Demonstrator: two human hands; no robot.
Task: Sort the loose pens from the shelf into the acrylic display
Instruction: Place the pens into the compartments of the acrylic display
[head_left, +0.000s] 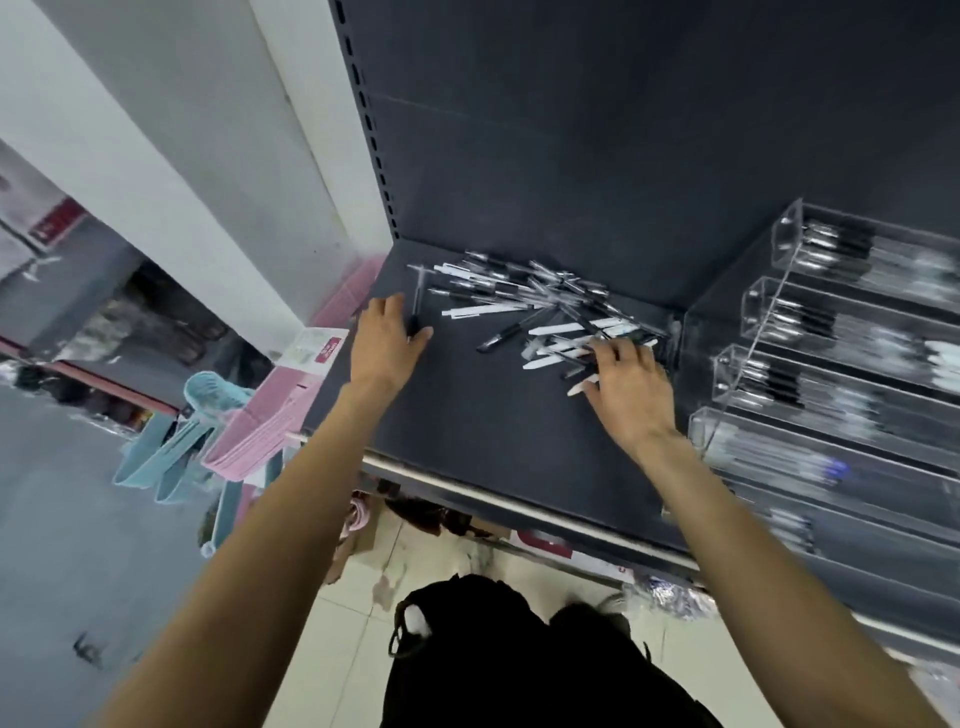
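Observation:
A heap of loose black, white and clear pens (540, 299) lies at the back of the dark shelf (493, 415). My left hand (387, 340) is at the heap's left end, thumb and fingers around a single black pen (416, 306) that lies apart. My right hand (626, 384) reaches into the heap's right side with curled fingers over some white pens (558, 345); whether it grips one is unclear. The tiered acrylic display (779, 332) stands to the right, its compartments holding pens, blurred by motion.
The shelf's metal front rail (467, 488) runs below my forearms. Pink and blue plastic items (249, 431) hang at the shelf's left end. Tiled floor and stock on a lower shelf show beneath. The shelf's back panel (571, 130) is bare.

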